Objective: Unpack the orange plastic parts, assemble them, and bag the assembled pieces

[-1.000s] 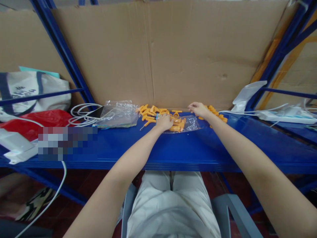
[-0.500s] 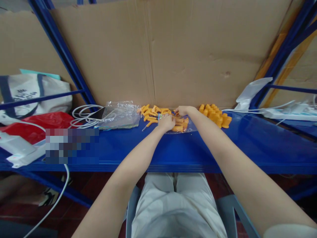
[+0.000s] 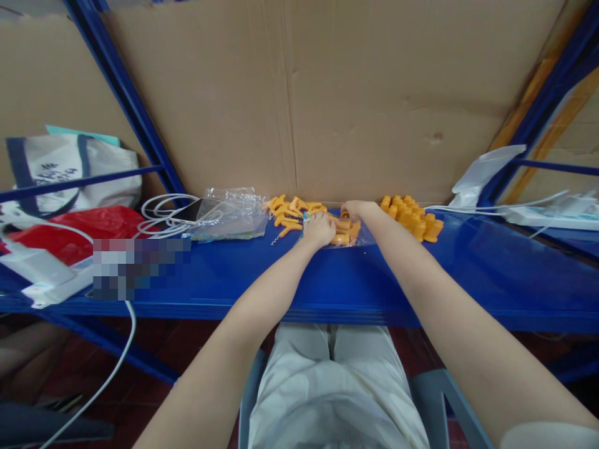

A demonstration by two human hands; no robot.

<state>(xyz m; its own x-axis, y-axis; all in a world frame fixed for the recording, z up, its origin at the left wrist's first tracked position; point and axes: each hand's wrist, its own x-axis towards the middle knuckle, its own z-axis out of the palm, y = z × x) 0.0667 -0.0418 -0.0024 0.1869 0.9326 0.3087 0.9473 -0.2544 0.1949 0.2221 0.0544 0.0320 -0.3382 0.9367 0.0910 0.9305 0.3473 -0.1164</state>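
My left hand (image 3: 319, 228) rests knuckles-up on a small clear plastic bag (image 3: 349, 236) holding several orange plastic pieces, its fingers curled down on the bag's left edge. My right hand (image 3: 354, 209) is at the far side of the same bag, fingers bent onto the orange pieces inside; what it pinches is hidden. A loose heap of orange T-shaped pieces (image 3: 287, 212) lies just left of my hands. A second pile of orange caps (image 3: 412, 215) lies to the right. All sit on a blue metal shelf (image 3: 327, 280).
A stack of clear plastic bags (image 3: 229, 215), a phone and white coiled cables (image 3: 161, 215) lie at the left. Further left are a red bag (image 3: 88, 226), a white tote and a white adapter (image 3: 42, 274). A white power strip (image 3: 547, 215) lies at the right. Cardboard (image 3: 299, 100) backs the shelf.
My right hand came left from the orange cap pile to the far side of the clear bag, close to my left hand. My left hand stayed on the bag.
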